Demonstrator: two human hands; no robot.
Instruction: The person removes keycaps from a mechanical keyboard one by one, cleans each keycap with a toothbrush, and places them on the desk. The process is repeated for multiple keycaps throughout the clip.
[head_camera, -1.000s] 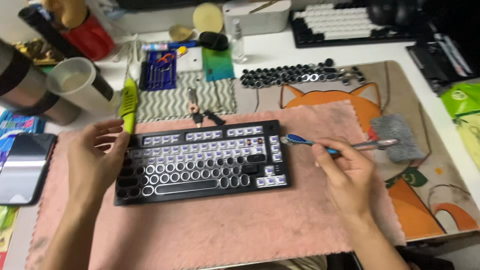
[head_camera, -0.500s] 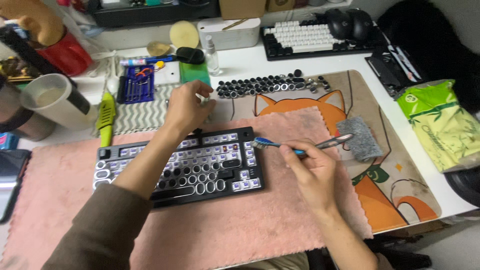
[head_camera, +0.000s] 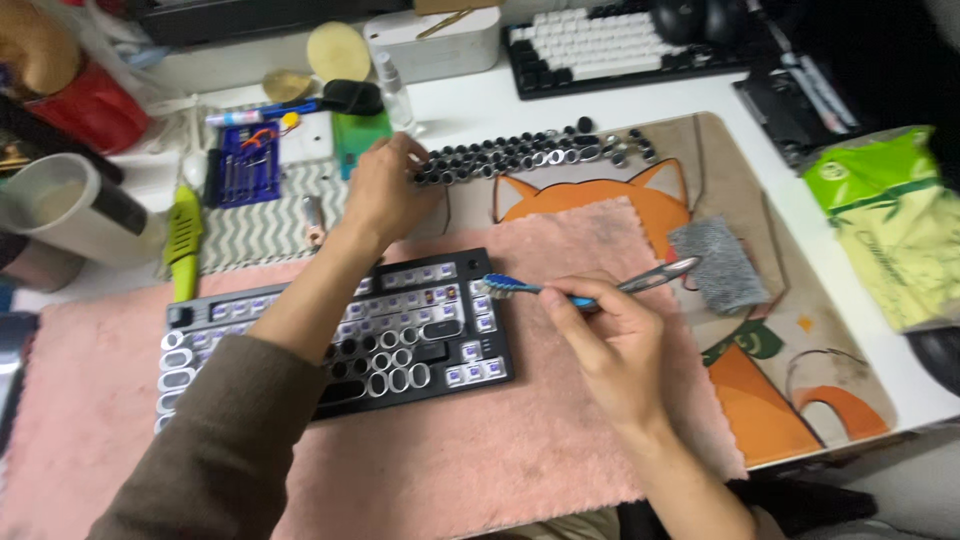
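White counter (head_camera: 560, 100), cluttered, seen from above; a pink fleece cloth (head_camera: 500, 460) lies over a desk mat printed with an orange cat (head_camera: 600, 200).

Black keyboard (head_camera: 400, 350), most keycaps off, rests on the pink cloth in front of the person. Bare switches show in the upper rows; oval openings show along the lower rows.

Right hand (head_camera: 610, 350) is closed in a pinch grip round a toothbrush (head_camera: 590, 292), blue at the head end and silver-grey toward the tail. The brush lies almost level, its bristle head just over the keyboard's upper right corner; contact with the switches cannot be told.

Left hand (head_camera: 385, 190), brown sleeve over the forearm, reaches across the keyboard to the row of loose black keycaps (head_camera: 530, 155) set out along the top edge of the desk mat. Its fingers are curled at the left end of that row; whether a cap is gripped cannot be told.

Grey scrubbing pad (head_camera: 718, 265) sits on the mat just right of the brush tail. Yellow-green tool (head_camera: 183, 240) lies left of the keyboard, near a white mug (head_camera: 60, 205). Blue screwdriver case (head_camera: 243, 172) sits behind the left hand. Second keyboard with white and black caps (head_camera: 610, 45) lies at the far edge. Green packet (head_camera: 890, 220) at right.
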